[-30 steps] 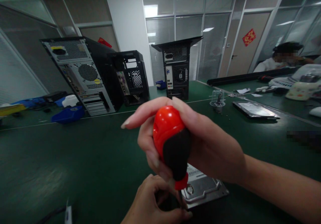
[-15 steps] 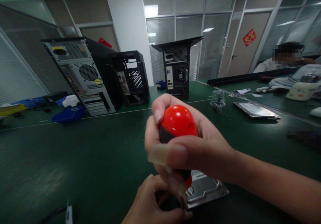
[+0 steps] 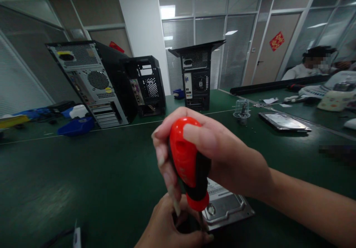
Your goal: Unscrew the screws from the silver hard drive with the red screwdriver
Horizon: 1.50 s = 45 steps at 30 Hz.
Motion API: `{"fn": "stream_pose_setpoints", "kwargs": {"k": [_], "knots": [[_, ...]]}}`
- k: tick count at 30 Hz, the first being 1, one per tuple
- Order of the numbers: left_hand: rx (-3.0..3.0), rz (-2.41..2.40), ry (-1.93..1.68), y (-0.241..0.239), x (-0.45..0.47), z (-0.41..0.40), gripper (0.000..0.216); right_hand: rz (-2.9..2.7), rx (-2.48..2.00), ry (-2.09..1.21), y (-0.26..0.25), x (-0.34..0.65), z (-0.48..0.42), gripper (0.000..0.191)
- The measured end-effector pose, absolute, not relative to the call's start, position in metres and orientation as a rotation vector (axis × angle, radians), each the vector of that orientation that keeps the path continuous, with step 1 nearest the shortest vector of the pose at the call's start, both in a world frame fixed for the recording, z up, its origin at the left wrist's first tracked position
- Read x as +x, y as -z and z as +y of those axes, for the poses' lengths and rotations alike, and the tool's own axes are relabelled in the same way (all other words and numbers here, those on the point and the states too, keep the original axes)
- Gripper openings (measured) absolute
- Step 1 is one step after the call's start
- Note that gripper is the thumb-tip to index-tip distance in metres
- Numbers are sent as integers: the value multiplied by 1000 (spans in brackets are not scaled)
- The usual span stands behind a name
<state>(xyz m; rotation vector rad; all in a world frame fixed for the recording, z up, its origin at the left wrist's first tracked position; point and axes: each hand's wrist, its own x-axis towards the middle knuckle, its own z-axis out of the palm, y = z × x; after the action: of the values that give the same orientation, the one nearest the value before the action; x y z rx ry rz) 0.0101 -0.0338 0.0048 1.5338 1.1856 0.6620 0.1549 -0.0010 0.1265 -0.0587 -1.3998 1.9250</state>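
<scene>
My right hand [image 3: 222,148] is wrapped round a red and black screwdriver [image 3: 185,155], its thumb on top of the rounded handle. The shaft points down to the near left corner of a silver hard drive [image 3: 228,211] lying on the green table; the tip is hidden by my fingers. At that corner my left hand [image 3: 169,222] is closed, thumb and fingers curled round the drive's edge beside the shaft. Part of its grip is hidden by the screwdriver and shadow.
Computer cases [image 3: 111,81] stand along the back, one open black frame [image 3: 148,86] among them. A blue bin [image 3: 76,125] lies left. On the right are a second hard drive [image 3: 283,122], a clear plastic cup-like piece [image 3: 241,109] and a seated person [image 3: 308,68].
My right hand has rolled the screwdriver handle, with its thumb now up on the red end and the fingers loosened and shifted left. My left hand and the hard drive stay put.
</scene>
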Motion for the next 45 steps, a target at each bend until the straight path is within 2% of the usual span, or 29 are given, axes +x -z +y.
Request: {"fn": "stream_pose_setpoints", "kwargs": {"k": [5,9,14,17,21,25,37,41,45], "knots": [[1491,1143,-685,-8,9,-35,12,-1428,-39,-1884,-126,151,-1,32],[1461,1152,-691,-7,9,-35,14,-1471,-31,-1837,-121,150,2,37],[1525,1247,-638,1,7,-33,18,-1437,-60,-1810,-120,149,2,37],[1597,1271,-643,7,5,-32,21,-1467,-49,-1824,-124,152,0,27],[1572,1199,-650,4,7,-33,14,-1517,-18,-1845,-126,157,-2,40],[1468,1141,-693,-5,11,-35,12,-1500,-118,-1926,-129,158,-3,31],[1537,1197,-651,2,7,-33,16,-1490,-81,-1862,-121,149,2,42],[1545,1245,-655,6,6,-34,20,-1478,-105,-1843,-118,150,3,40],[1577,1269,-626,13,4,-32,22,-1484,-44,-1826,-122,152,1,27]]}}
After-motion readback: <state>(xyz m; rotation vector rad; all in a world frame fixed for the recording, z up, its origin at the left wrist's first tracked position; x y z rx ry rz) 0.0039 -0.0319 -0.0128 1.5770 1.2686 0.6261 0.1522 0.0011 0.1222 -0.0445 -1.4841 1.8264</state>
